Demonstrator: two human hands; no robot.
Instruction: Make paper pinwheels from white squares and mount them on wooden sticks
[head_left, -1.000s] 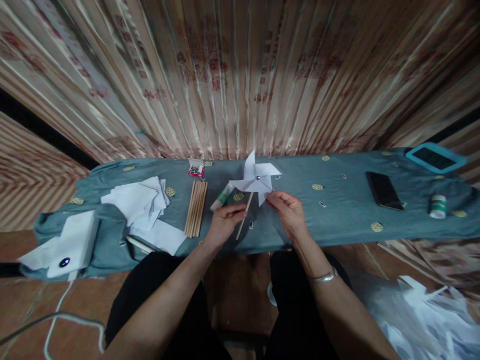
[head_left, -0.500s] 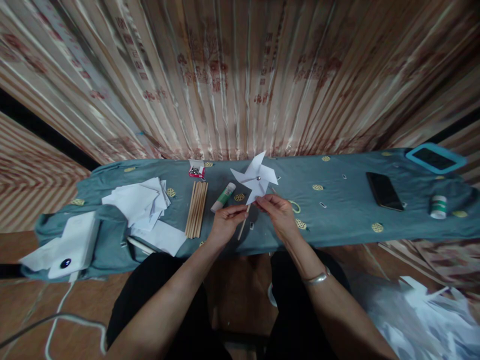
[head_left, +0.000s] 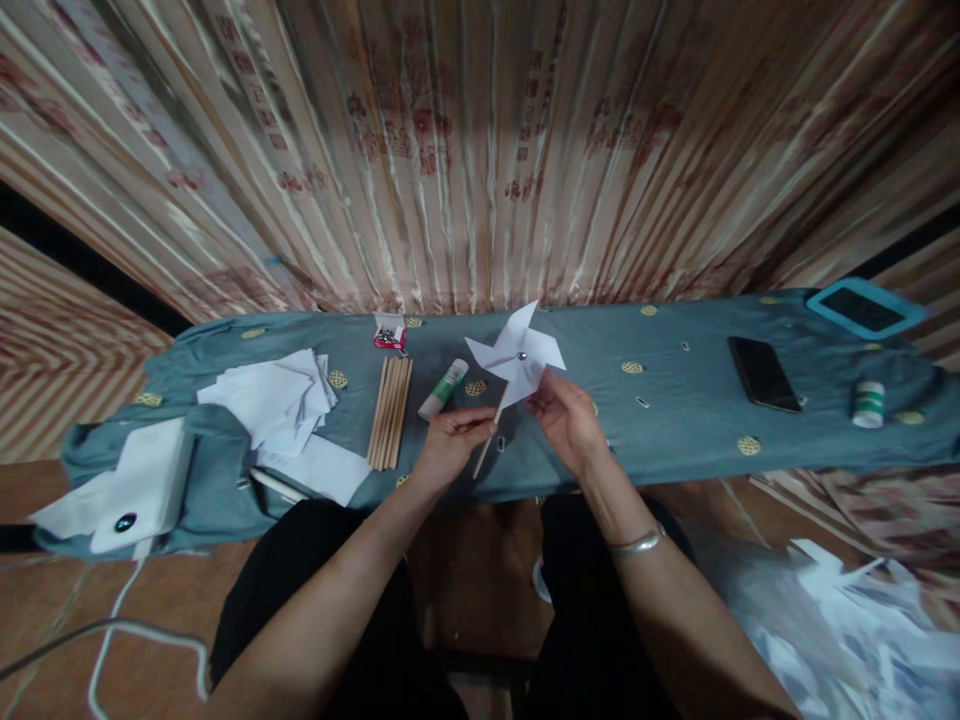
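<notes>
The left hand (head_left: 452,446) is clamped on the thin, round wooden stick (head_left: 482,459) of the white folded-paper pinwheel (head_left: 510,358), over the grey-green tablecloth (head_left: 682,425). Right hand (head_left: 571,420): at the pinwheel's lower edge; grip indeterminable from here.

Pinwheel (head_left: 534,372): white paper, four pointed blades folded toward the middle, facing up toward the camera.
Pin (head_left: 522,356): small, round, shiny head at the centre of the blades.
Stick (head_left: 481,458): thin, pale wood, slanting from under the paper down to the lower left, its near end free.
Hold: stick pinched in the left hand (head_left: 452,447); right hand (head_left: 570,418) at the lower right blade, contact unclear.
</notes>
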